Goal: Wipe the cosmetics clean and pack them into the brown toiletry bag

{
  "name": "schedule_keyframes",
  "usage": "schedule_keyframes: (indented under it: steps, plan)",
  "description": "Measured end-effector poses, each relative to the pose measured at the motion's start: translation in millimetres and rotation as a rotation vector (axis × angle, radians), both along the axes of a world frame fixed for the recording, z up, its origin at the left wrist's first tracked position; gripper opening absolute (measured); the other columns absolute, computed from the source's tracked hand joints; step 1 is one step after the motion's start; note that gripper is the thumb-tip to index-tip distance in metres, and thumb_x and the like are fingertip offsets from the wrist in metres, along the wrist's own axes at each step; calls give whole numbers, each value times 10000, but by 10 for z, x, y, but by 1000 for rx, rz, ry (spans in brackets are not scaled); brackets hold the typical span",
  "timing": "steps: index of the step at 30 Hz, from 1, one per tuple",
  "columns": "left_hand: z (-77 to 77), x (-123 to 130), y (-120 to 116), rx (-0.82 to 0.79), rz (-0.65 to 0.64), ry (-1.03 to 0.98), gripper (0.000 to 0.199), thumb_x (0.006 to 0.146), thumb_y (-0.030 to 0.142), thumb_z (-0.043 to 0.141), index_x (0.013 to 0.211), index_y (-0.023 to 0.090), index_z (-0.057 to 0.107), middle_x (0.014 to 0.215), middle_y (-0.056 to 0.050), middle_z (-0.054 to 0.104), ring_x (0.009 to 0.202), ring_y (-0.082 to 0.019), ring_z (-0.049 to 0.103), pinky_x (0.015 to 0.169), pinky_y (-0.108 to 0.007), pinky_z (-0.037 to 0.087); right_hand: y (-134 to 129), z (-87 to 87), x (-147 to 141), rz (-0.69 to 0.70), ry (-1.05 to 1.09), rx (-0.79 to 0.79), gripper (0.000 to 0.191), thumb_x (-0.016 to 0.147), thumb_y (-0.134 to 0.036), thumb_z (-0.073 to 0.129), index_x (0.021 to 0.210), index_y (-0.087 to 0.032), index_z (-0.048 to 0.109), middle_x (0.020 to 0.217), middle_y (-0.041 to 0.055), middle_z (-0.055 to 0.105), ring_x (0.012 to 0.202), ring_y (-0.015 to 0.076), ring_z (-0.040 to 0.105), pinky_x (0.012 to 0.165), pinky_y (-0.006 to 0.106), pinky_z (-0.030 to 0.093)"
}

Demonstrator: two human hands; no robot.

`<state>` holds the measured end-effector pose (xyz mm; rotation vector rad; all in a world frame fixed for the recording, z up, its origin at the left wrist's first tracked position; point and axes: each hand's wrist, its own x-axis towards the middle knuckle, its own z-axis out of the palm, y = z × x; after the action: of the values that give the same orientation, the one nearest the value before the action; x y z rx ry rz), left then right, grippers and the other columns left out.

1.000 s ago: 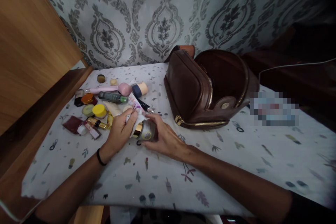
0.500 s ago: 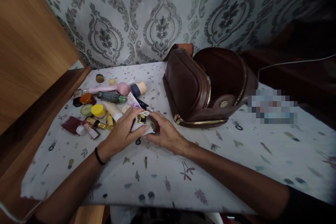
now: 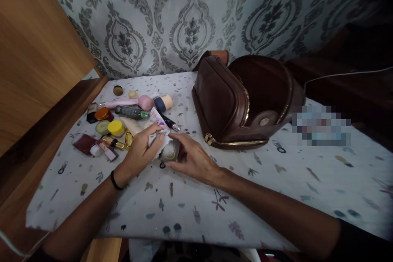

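Observation:
My right hand (image 3: 198,157) is closed around a small grey jar (image 3: 170,151) with a round yellow mark, fingers and thumb on its right side. In my left hand (image 3: 138,151) is a crumpled white tissue (image 3: 166,135), pressed against the jar's left side. Both hands are just above the table's middle. Beyond my left hand lie a pink-and-white tube (image 3: 158,118), a beige tube (image 3: 132,126) and gold tubes (image 3: 115,142), the beige one partly hidden by my fingers.
A brown leather bag (image 3: 221,102) stands unzipped to the right. At left are a yellow-lidded jar (image 3: 116,128), a green-capped bottle (image 3: 132,112), a pink brush-like tool (image 3: 145,102) and several other cosmetics. A blurred-out item (image 3: 322,126) is at far right; a wooden cabinet (image 3: 39,37) borders the left.
The tissue has shifted left with my left hand, and more of the jar's face with the yellow mark shows. My right hand's fingers have spread a little around the jar.

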<state>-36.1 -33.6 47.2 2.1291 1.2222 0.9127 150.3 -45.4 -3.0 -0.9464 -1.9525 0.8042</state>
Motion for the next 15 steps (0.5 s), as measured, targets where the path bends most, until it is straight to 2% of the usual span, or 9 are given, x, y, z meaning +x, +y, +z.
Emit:
schedule_keyframes:
  steps: [4, 7, 10, 15]
  plan:
    - [6, 10, 3, -56, -20, 55, 278, 923, 368, 551, 1118, 174, 589, 1034, -54, 668, 928, -211, 610, 824, -299, 450, -7, 1, 11, -51, 15, 27, 588, 743, -233, 796, 1266, -239, 528, 1163, 87, 595, 820, 189, 632, 741, 363, 581]
    - [-1, 18, 2, -76, -3, 32, 263, 946, 381, 515, 1074, 167, 599, 984, -46, 667, 887, -199, 607, 808, -293, 451, 2, 8, 27, -26, 1, 54, 585, 764, -258, 791, 1277, -231, 510, 1217, 111, 590, 993, 242, 638, 825, 402, 575]
    - [-9, 27, -15, -60, 3, -11, 233, 973, 366, 467, 974, 173, 597, 880, -17, 630, 807, -168, 573, 750, -266, 439, 17, 12, 29, 0, -5, 65, 660, 768, -303, 800, 1329, -186, 472, 1275, 150, 591, 1177, 288, 593, 939, 447, 543]
    - [-43, 34, -52, 57, -1, 15, 235, 994, 319, 418, 849, 189, 549, 754, 15, 535, 700, -137, 504, 677, -249, 399, 11, 3, 12, 17, -60, 44, 747, 750, -311, 802, 1384, -150, 440, 1350, 177, 589, 1242, 303, 588, 1032, 469, 496]
